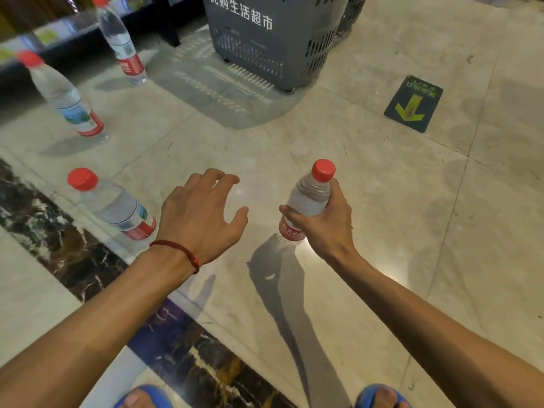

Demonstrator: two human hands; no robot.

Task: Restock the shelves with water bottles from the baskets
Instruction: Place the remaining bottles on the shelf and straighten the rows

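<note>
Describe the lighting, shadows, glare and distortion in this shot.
Head view: long dark shadows of the held bottle and right hand run toward the camera across the glossy floor; the basket casts a slatted shadow; glare glints beside the bottle's base; wide-angle distortion tilts the far-left bottle; the shelf is blurred.

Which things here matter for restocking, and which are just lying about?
For the job: held bottle in right hand; near floor bottle; middle floor bottle; far floor bottle; grey basket; shelf.
Just there: arrow sticker; blue sandals; red wrist cord.

"优购生活超市" on grey basket (259, 42) (white print)
</note>
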